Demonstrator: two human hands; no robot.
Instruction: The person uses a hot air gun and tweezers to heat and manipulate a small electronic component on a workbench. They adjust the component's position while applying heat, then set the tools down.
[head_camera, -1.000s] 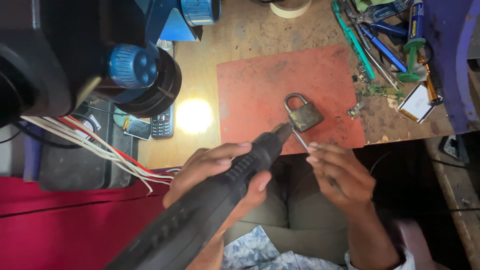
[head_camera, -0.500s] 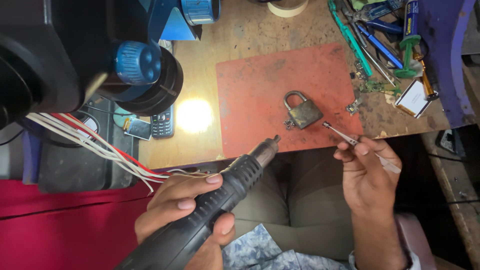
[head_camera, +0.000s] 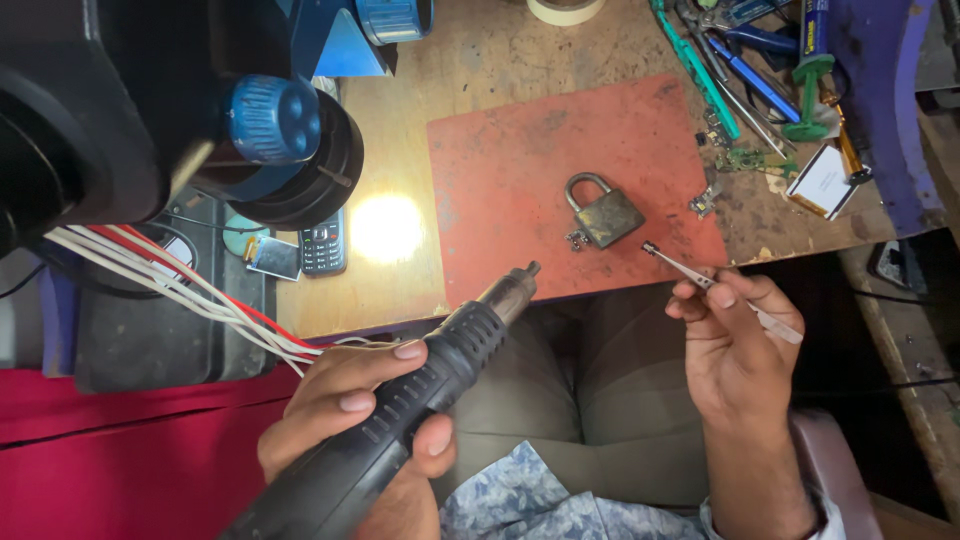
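My left hand (head_camera: 350, 420) grips a black hot-air gun handle (head_camera: 420, 390) whose metal nozzle points up-right at the near edge of a red mat (head_camera: 520, 150). My right hand (head_camera: 735, 345) pinches metal tweezers (head_camera: 690, 275), their tips over the mat's near right corner, just right of an old brass padlock (head_camera: 605, 212) lying on the mat. A tiny part seems held in the tweezer tips, too small to tell. Both hands hover over my lap, below the bench edge.
A black microscope head with a blue knob (head_camera: 275, 120) overhangs the left. A small phone (head_camera: 323, 245) lies by a bright light spot. Screwdrivers and pliers (head_camera: 760, 60) and a small circuit board (head_camera: 745, 158) crowd the back right. White and red wires (head_camera: 170, 290) run left.
Both hands have drawn apart and back from the padlock: the hot-air gun moved down-left, the tweezers moved right and down.
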